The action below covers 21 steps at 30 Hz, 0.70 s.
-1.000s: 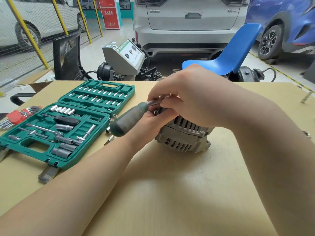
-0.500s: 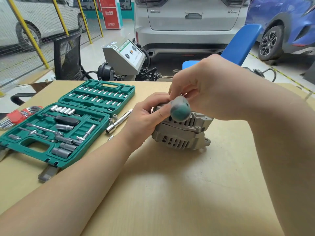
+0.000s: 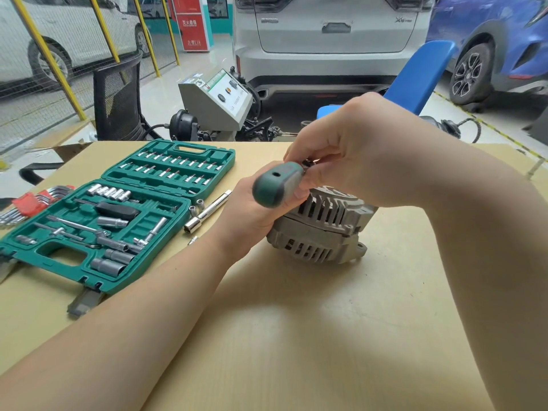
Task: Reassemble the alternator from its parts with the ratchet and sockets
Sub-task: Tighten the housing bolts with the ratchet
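Two bare arms reach in from the near edge across the tan table. A bit farther in, the gray alternator sits on the table, right of the middle. The left hand is on the left side of the alternator, fingers curled against it, holding it steady. Above it, the right hand grips the ratchet near its head, fingers bent round it. The ratchet's green handle points toward the near left, and I cannot see its head behind the fingers.

Just left of the left hand lie a long silver socket extension and some small loose sockets. Farther left is the open green tool case, full of sockets and bits. A red holder of hex keys lies at the far left edge.

Past the table stand a black mesh chair, a gray machine box and a blue chair. Farthest away are a white car and a blue car.
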Tool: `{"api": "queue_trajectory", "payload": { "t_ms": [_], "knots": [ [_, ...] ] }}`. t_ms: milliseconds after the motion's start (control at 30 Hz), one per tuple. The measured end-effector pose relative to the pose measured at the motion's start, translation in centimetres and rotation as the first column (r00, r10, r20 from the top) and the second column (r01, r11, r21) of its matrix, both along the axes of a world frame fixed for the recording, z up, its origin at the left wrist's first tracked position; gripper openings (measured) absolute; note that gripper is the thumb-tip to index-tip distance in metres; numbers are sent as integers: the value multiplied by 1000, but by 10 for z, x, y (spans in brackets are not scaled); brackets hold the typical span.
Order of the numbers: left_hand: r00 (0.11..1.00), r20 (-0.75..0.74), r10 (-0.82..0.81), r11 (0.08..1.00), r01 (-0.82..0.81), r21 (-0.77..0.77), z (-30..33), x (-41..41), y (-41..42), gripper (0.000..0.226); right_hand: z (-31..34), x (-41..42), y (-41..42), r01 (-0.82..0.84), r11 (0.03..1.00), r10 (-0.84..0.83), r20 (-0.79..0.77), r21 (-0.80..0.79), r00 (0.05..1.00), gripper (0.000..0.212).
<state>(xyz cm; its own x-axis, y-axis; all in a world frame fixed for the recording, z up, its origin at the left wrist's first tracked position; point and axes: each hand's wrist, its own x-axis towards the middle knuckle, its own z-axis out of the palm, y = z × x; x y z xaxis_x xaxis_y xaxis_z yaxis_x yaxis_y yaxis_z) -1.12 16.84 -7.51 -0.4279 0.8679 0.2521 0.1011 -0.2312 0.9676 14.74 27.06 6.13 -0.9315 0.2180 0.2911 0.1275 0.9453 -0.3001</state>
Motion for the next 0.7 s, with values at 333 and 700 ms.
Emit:
{"api": "queue_trajectory", "payload": {
  "t_ms": [333,700],
  "knots": [
    [999,-33,24,1000,-24,7,2,1,-3,30,-4,-6,1,-40,999,40,-20,-21,999,11],
    [993,-99,70,989,-56,135,-2,2,3,8,-6,-10,5,-88,995,85,-48,-45,995,5]
  ]
}}
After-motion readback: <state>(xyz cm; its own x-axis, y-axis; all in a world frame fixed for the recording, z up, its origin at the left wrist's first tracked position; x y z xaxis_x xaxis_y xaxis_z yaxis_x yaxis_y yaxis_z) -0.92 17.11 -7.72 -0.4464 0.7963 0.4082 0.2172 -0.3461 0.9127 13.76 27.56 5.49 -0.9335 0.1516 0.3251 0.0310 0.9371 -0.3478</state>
